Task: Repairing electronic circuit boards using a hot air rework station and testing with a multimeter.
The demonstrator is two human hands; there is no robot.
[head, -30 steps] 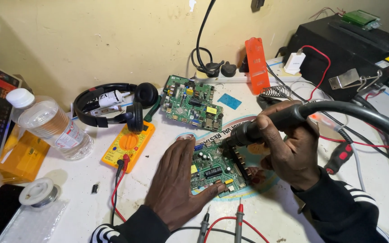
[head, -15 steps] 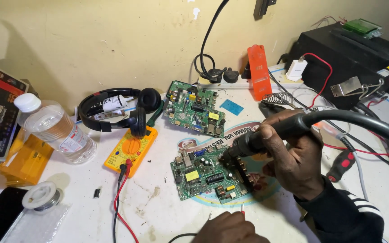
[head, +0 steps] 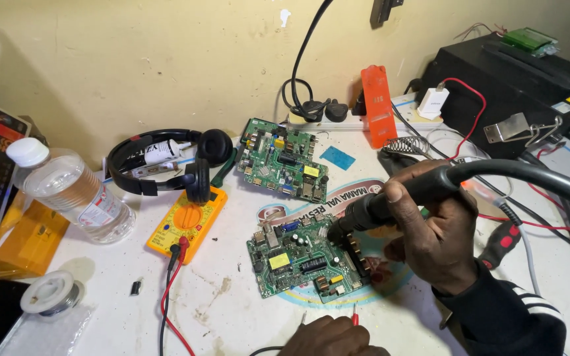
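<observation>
While the right hand [head: 440,247] wraps its fingers tight round a black hot-air wand [head: 390,201], nozzle aimed down at the green circuit board [head: 305,260] lying flat on the worktop [head: 225,316], heat lands where needed. Near the probe tips [head: 354,318], the left hand [head: 331,337] rests below the board, fingers curled, whether gripping anything I cannot tell.

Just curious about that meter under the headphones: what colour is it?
The multimeter is yellow with an orange centre, seen in the head view.

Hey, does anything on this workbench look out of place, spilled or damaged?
A few things. The table has brownish stains below the circuit board that the hot-air nozzle in the right hand points at. A plastic bottle lies tilted at the left. Nothing looks broken.
</observation>
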